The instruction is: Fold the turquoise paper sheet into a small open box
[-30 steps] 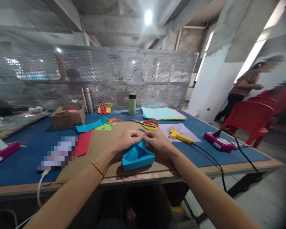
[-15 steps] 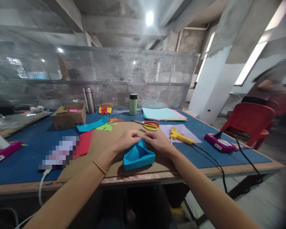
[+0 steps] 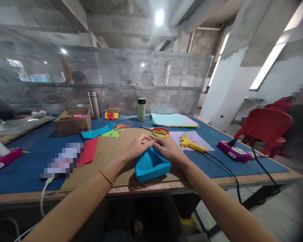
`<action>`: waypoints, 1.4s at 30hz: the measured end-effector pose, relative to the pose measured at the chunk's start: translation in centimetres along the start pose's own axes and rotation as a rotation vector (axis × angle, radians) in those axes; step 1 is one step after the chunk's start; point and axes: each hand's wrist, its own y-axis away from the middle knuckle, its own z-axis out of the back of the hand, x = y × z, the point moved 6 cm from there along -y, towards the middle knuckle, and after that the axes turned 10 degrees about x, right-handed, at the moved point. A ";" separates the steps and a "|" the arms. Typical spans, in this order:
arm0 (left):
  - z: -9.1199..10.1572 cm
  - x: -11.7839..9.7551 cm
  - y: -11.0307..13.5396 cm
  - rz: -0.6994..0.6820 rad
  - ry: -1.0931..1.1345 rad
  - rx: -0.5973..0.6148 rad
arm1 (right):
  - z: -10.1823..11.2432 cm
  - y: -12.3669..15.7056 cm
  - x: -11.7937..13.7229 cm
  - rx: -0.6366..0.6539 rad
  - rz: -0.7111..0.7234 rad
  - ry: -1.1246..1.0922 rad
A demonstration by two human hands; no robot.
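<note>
A folded blue paper box (image 3: 154,169) with a raised, pointed back flap rests on the brown cardboard sheet (image 3: 108,144) near the table's front edge. My left hand (image 3: 138,146) is closed, its fingertips pinching the top of that flap. From the other side my right hand (image 3: 168,147) pinches the same tip, so the two hands meet there. The fingers hide the exact point of the flap. Just beyond my hands lie scissors (image 3: 161,132) with red and yellow handles. To the right is a yellow hot glue gun (image 3: 193,144) on a lilac sheet (image 3: 175,136).
Blue, green and red paper pieces lie left of the cardboard, beside a phone (image 3: 64,159) with a white cable. Behind stand a cardboard box (image 3: 72,124), a steel flask (image 3: 94,106), a green bottle (image 3: 141,110) and stacked paper (image 3: 173,120). A purple power strip (image 3: 233,150) sits right.
The blue paper box has shifted slightly right and turned a little, with both hands still at its top. In the background, the person at the right has moved away from behind the red chair.
</note>
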 end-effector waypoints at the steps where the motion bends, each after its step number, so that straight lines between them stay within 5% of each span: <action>1: 0.1 0.2 -0.1 0.012 0.072 -0.028 | 0.1 -0.1 -0.1 -0.009 -0.003 0.010; 7: 0.5 2.0 -0.1 0.293 0.718 -0.121 | 0.4 -0.4 -1.6 -0.091 -0.012 0.036; 10: 0.9 2.5 0.1 0.292 0.804 -0.118 | 0.8 -0.5 -2.9 -0.170 -0.031 0.037; 19: 0.7 2.3 0.7 0.182 0.663 -0.060 | 1.5 -0.3 -4.1 -0.269 -0.065 0.040; 31: 2.2 0.7 1.0 0.040 0.184 -0.236 | 1.9 0.0 -2.4 -0.267 -0.057 -0.009; 42: 1.8 0.8 0.8 0.002 0.160 -0.196 | 1.8 0.1 -2.3 -0.243 -0.045 -0.052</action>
